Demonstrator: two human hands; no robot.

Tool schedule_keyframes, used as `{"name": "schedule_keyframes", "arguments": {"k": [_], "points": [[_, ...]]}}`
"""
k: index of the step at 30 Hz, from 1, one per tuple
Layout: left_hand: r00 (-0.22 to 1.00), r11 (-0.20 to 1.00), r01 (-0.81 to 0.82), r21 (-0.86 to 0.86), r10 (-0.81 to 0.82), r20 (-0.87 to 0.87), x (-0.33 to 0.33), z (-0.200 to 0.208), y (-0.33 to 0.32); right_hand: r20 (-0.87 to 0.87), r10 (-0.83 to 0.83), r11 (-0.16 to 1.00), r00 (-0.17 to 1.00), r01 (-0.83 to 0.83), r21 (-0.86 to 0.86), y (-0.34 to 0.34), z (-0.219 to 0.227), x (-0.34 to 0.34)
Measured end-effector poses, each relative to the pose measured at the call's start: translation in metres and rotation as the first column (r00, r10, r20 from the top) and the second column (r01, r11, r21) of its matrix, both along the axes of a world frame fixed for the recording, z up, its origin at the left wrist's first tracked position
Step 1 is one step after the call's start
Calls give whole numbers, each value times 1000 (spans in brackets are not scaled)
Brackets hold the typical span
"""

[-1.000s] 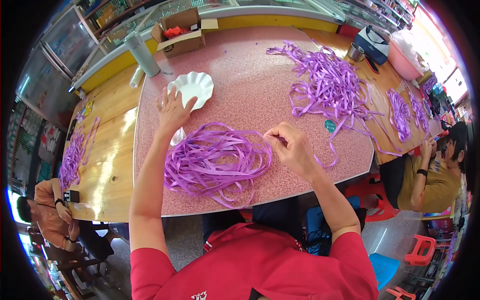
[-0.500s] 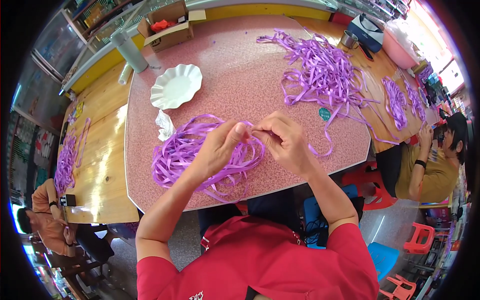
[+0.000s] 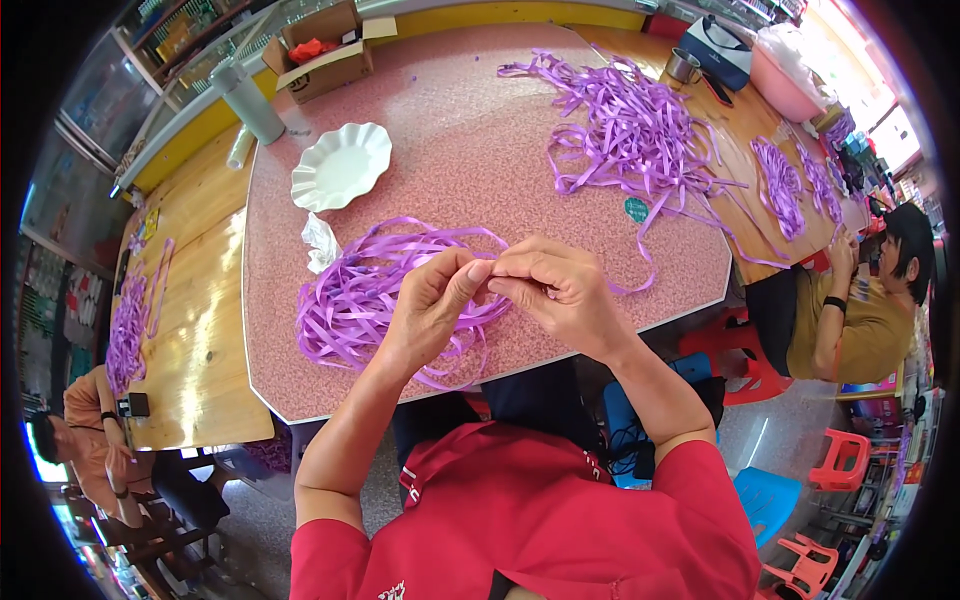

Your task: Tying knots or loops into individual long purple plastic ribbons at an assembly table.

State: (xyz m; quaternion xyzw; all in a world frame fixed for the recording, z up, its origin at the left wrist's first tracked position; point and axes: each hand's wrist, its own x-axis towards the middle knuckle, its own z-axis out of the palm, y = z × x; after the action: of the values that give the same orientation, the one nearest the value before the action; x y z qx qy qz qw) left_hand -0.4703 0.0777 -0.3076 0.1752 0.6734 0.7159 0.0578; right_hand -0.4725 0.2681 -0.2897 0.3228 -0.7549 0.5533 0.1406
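Note:
My left hand [image 3: 438, 305] and my right hand [image 3: 560, 295] meet fingertip to fingertip above the near part of the pink table. Both are closed in a pinch. A bit of purple ribbon [image 3: 640, 283] leads from the big tangle to my right hand, and purple shows within its curled fingers. What my left fingertips pinch is too small to make out. Under and beside my left hand lies a loose coil of purple ribbon [image 3: 345, 310]. Farther right is a larger heap of purple ribbon [image 3: 630, 130].
Left of centre are a white scalloped plate [image 3: 340, 168], a crumpled tissue [image 3: 320, 243], a pale green bottle [image 3: 247, 102] and an open cardboard box [image 3: 330, 72]. A steel cup [image 3: 683, 67] and pink basin [image 3: 785, 85] stand far right. People sit at both sides, near more ribbon.
My hands have come closer together, fingertips now touching, and both sit slightly lower against the coil. The whole view has shifted a little. The ribbon piles lie as before.

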Motion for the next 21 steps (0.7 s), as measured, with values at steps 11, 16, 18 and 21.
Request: {"name": "schedule_keyframes", "arguments": {"k": [11, 16, 18, 21], "points": [[994, 995, -86, -55, 82, -67, 8, -6, -6, -13, -55, 996, 998, 56, 65, -2, 3, 8], [998, 977, -12, -211, 0, -57, 11, -3, -4, -199, -72, 992, 977, 90, 86, -4, -1, 6], [997, 972, -28, -235, 8, -82, 13, -3, -2, -234, -47, 994, 971, 68, 83, -3, -3, 5], [992, 984, -71, -161, 53, -112, 15, -3, 0, -49, -8, 1000, 999, 9, 28, -2, 1, 8]]}}
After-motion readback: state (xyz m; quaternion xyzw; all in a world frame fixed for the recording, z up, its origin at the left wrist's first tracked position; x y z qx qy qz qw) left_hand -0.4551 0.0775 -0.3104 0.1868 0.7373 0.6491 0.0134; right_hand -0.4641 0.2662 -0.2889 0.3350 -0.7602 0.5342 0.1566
